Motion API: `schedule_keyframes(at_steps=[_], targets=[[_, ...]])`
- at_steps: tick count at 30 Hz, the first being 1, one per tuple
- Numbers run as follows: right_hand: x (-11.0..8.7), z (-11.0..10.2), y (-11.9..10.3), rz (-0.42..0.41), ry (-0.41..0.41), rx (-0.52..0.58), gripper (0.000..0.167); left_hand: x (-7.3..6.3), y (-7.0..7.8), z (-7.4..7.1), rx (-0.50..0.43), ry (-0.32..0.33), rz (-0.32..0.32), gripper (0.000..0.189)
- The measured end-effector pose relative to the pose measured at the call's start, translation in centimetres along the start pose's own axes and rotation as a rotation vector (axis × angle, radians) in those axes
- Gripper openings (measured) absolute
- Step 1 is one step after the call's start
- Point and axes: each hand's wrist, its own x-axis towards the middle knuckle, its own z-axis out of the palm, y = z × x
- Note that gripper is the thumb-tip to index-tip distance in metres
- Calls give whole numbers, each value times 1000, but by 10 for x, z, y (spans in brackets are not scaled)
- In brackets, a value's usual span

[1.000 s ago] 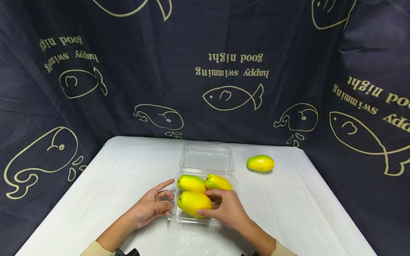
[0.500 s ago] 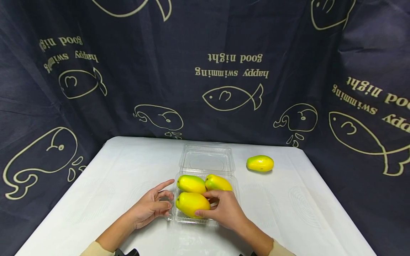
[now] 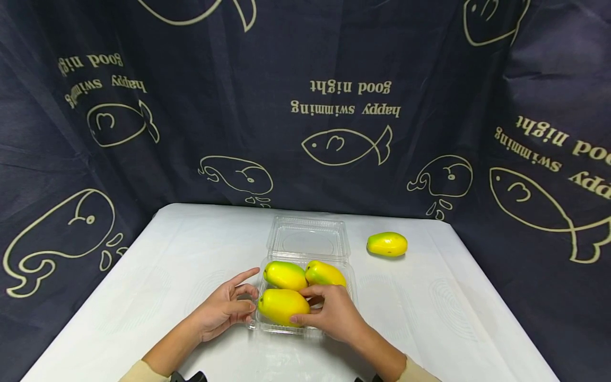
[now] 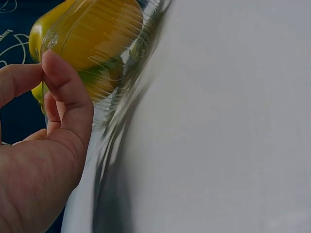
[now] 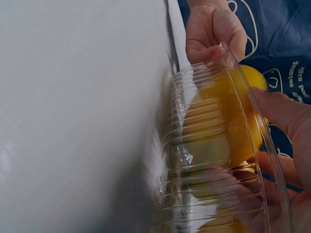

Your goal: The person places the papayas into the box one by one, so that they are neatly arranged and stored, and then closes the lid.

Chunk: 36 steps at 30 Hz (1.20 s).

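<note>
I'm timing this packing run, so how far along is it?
Looks done: a first yellow-green oval fruit lies back left in the clear plastic box, a second yellow-green oval fruit back right. In hand: the right hand holds a third, mostly yellow oval fruit at the box's front. Probably left: the yellow-green oval fruit on the table and closing the open clear plastic lid.

Right hand (image 3: 336,312) covers right end of near fruit (image 3: 284,306) and near side of far right fruit (image 3: 325,272) in box (image 3: 281,329). Right wrist view: some right fingers blurred behind ridged plastic. Left wrist view: box cut off at top, left hand at left edge (image 4: 41,165). Head view: left sleeve (image 3: 143,372), right sleeve (image 3: 417,373) cropped at bottom; dark thing (image 3: 195,377) by left sleeve, too little shown to tell.
</note>
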Motion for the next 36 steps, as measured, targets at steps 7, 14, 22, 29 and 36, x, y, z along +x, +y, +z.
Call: schedule_keyframes(at_steps=[7, 14, 22, 29, 36], targets=[[1, -1, -1, 15, -47, 38, 45, 0, 0, 0, -2, 0, 1, 96], [1, -4, 0, 14, -77, 20, 46, 0, -1, -1, -8, -4, 2, 95], [1, -7, 0, 31, -98, 7, 50, 0, -1, -1, -5, 0, 2, 94], [1, -9, 1, 25, -112, 16, 49, 0, 0, 0, -3, 0, 2, 95], [-1, -10, 2, 3, -98, 43, 49, 0, -1, -1, -3, -2, 5, 96]])
